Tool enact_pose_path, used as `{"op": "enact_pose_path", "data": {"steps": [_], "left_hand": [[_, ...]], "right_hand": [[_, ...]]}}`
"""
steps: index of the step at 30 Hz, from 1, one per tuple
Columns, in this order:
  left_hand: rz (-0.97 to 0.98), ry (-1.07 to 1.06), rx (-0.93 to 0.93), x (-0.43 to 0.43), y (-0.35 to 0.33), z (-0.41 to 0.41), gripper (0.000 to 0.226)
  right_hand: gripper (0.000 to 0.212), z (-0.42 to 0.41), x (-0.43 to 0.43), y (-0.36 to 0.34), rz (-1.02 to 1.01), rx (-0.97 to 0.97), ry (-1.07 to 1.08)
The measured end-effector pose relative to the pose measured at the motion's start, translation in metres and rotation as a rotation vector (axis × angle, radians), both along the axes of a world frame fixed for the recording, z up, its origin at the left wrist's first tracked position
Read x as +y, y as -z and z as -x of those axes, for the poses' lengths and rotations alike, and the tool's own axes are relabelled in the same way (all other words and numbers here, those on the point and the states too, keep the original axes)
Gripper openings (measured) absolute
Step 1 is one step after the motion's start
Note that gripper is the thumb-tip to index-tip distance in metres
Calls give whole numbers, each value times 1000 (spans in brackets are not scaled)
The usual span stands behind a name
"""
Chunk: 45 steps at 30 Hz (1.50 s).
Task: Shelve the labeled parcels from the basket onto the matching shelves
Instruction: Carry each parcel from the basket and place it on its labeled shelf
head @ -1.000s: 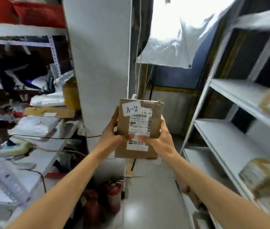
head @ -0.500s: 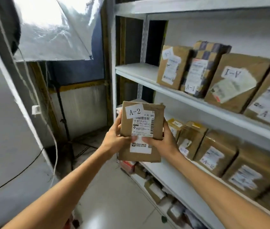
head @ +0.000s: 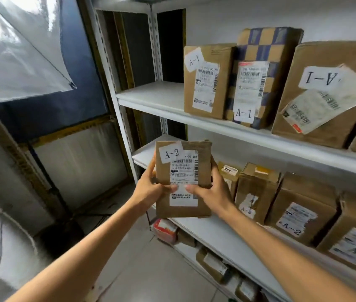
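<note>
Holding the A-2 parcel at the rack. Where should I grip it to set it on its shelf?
Grip the A-2 parcel by its two long side edges, around mid-height, from the near side, as the left hand and right hand do. It is flat and upright, label facing you, so this likely leaves its bottom edge clear to set on the A-2 shelf.

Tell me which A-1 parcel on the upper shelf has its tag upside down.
The large brown box right of the checkered box; the other two read upright.
</note>
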<state>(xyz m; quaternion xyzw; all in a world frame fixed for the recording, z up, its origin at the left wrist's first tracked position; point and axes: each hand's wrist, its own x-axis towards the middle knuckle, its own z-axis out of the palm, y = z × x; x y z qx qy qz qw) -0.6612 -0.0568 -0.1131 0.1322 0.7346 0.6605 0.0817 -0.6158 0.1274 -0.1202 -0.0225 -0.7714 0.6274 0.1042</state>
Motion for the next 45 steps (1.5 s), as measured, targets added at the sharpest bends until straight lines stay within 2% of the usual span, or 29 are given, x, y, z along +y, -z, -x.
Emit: {"op": "enact_pose_path", "data": {"steps": [4,7,10,16,21,23,26,32,36,42,45], "left_hand": [[37,-14,-84,-1,29,26,88],[77,-48,-158,-2,45,44,81],[95,-18,-191,-5,53,71,88],[90,98,-236,2,66,136,81],[154,168,-261,9,65,193,84],[154,188,-280,15,65,216,75],[163,192,-319,24,73,243,59],[186,268,-321,37,96,282,58],[194,296,-317,45,108,294,53],[220,326,-226,64,117,294,48],[223,306,-179,72,122,291,48]], "right_hand": [[61,31,-1,29,28,-72,-8],[71,45,-5,39,38,-107,12],[86,64,-11,49,53,-160,34],[88,116,-14,63,87,-256,138],[101,157,-14,63,62,-343,244],[98,173,-14,60,35,-359,297],[76,193,-11,60,-9,-353,372],[77,224,-4,67,39,-372,527],[62,228,-6,75,32,-372,614],[66,229,-11,78,-9,-309,698],[74,224,-12,74,-186,-325,639]]}}
